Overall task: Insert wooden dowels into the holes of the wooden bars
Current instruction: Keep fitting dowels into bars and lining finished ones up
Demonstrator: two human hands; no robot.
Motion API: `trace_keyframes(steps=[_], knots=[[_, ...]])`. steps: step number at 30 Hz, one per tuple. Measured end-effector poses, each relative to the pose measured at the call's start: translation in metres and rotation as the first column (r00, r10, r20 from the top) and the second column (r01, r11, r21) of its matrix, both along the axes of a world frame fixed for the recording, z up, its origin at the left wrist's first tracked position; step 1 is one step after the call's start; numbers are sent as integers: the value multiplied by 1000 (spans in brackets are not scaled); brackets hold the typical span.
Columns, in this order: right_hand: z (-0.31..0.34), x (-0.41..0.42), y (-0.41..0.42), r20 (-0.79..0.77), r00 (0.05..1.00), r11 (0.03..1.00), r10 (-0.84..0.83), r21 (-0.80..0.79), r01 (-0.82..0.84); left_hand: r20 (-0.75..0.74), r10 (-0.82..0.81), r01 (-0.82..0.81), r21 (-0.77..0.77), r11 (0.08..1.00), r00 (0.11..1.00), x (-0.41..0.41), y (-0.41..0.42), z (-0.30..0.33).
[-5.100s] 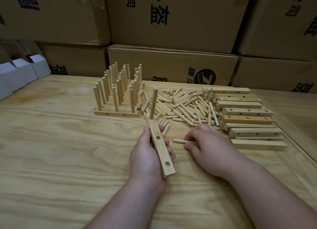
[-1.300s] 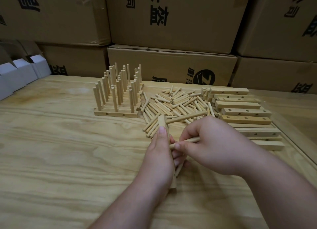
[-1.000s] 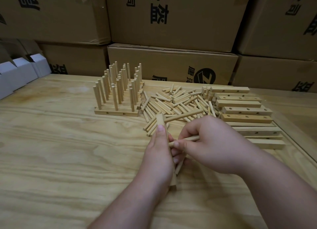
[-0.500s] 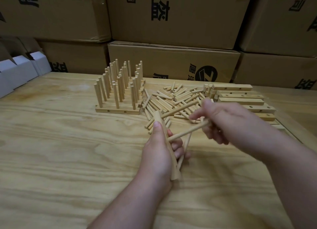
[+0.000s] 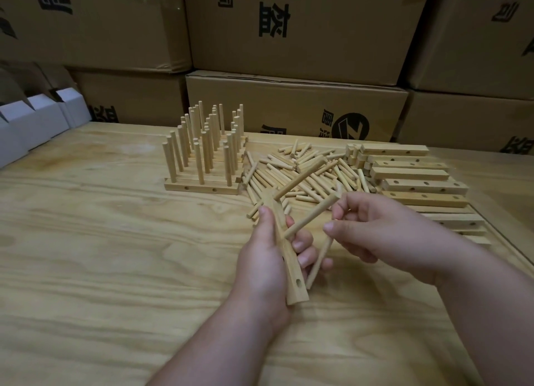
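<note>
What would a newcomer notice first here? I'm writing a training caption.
Centre foreground, the left hand holds a pale wooden bar already bristling with three dowels, the right hand beside it. Behind lie a loose heap of short wooden dowels and finished bars with upright pegs.
</note>
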State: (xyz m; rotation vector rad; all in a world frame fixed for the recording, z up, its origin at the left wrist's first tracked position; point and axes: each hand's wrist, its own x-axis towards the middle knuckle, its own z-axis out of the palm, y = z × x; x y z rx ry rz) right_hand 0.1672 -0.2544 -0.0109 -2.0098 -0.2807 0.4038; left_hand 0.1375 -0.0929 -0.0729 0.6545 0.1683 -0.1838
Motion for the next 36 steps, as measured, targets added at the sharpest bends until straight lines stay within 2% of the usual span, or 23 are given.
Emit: trace_keyframes(steps=[2,6,11,21,27,32,36], knots=[[7,-1,-5,-30,999,999,25,26,-24,-16,13,-14,-42,999,1000,1,0,2],[24,-3,-16,63,998,998,12,65,-16,-72,106,-111,-69,991,992,5,3,5],[34,-13,-10,128,980,984,153,77,-163,-123,162,-178,-129,976,979,6,7,8],[37,-20,1,198,973,993,118,-44,-112,-97,167,-175,-91,980,981,7,7,5],[43,-24,2,237,962,979,133,-185,-89,-101,180,-188,-79,979,978,6,6,5],[47,-28,5,302,931,927,204,-364,-85,-95,170,-174,-44,984,981,4,5,6],[46,-29,7,297,933,930,204,-356,-90,-90,181,-185,-36,982,979,3,5,8]])
